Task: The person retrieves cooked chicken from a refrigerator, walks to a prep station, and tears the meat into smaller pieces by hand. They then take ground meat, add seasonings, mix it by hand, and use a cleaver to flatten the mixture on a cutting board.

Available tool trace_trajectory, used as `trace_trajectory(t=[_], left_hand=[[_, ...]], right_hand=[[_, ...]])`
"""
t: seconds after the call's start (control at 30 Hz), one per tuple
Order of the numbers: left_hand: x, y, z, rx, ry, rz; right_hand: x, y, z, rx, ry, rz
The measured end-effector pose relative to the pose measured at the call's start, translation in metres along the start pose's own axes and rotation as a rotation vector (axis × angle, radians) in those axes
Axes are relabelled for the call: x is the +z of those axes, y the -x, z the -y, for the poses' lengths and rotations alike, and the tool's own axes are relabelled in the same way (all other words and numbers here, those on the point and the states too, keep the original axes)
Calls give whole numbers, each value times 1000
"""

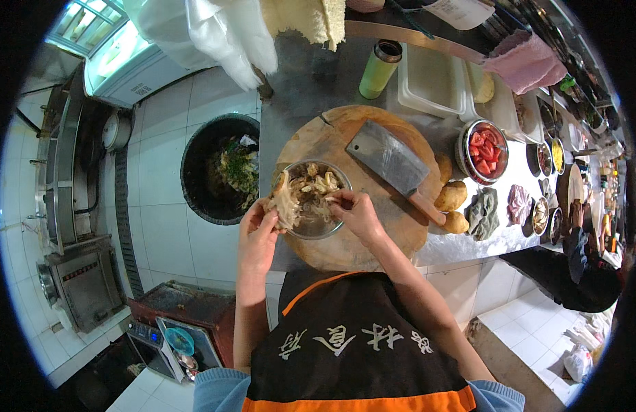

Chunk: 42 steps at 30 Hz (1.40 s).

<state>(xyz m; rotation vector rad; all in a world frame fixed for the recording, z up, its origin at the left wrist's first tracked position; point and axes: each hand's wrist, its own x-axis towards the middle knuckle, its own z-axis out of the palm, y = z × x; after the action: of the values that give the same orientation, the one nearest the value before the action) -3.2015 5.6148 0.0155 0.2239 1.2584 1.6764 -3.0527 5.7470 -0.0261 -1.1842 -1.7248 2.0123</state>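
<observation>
My left hand (261,226) grips a pale, ragged clump of mushroom-like food (285,206) at the left rim of a round bowl (318,238). Over the bowl's right side, my right hand (355,208) pinches a small pale shred between thumb and fingers. More torn pale and brownish pieces (323,181) lie inside the bowl. The bowl rests on the left part of a round wooden chopping block (318,129). A cleaver (390,157) lies flat on the block, its wooden handle pointing to the lower right.
Potatoes (452,195) sit right of the block, near a metal bowl of cut tomatoes (485,149). Behind stand a green bottle (380,72) and plastic trays (434,77). A black waste bin (194,206) is on the floor at left. A co-worker (570,278) stands far right.
</observation>
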Motion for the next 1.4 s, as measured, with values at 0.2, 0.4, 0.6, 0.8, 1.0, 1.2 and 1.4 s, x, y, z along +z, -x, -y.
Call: trace_trajectory(t=[0.2,0.4,0.6,0.8,1.0,1.2,1.4], left_hand=[[9,-2,6,-63,-332,97],[11,-2,6,-14,-639,74],[-1,3,-9,-89,-424,96],[5,-2,7,-40,-627,63],[13,1,-5,142,-765,48],[8,2,-18,55,-571,-14],[2,-9,12,0,-816,14]], right_hand=[[3,5,28,-221,14,157],[6,8,34,-287,269,114],[-9,-3,28,-95,200,34],[3,4,38,-112,-7,216],[2,-3,23,-165,286,59],[-10,-3,8,-188,588,29],[6,8,28,-304,353,31]])
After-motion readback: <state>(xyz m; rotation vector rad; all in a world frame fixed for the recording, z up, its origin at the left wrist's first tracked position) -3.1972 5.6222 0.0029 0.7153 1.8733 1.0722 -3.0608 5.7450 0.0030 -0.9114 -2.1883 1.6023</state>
